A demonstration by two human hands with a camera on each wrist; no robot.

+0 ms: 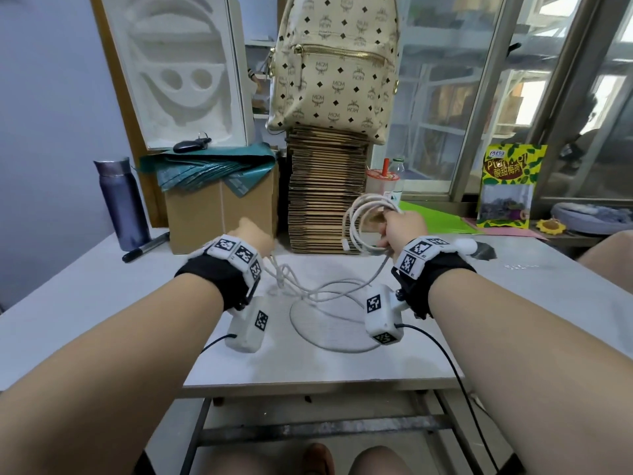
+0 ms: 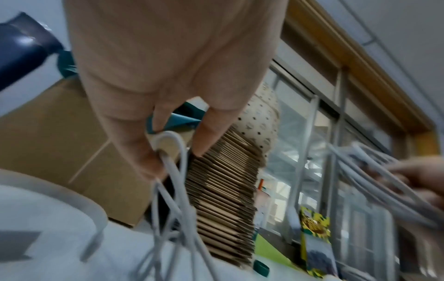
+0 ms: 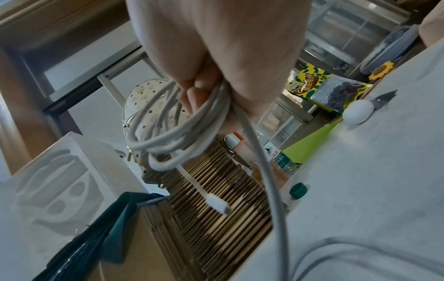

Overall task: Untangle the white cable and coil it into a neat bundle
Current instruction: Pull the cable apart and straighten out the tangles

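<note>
Right hand [image 1: 402, 226] clenched round several finished loops of the white cable [image 1: 363, 217], held above the table [image 1: 102, 269] at about 1 o'clock from table centre; plug end [image 3: 217, 205] dangles free under the coil. Left hand [image 1: 251, 234] at 11 o'clock pinches a small loop of the slack between thumb and fingers [image 2: 206, 133]. Rest of the cable sags between both hands, tangled strands touching the tabletop at centre. Cardboard stack [image 1: 325, 190] behind at 12 o'clock.

Left hand [image 1: 251, 236] fingers hiding behind the wrist band in the head view, white cable [image 2: 374, 180] blurring at right of the left wrist view
</note>
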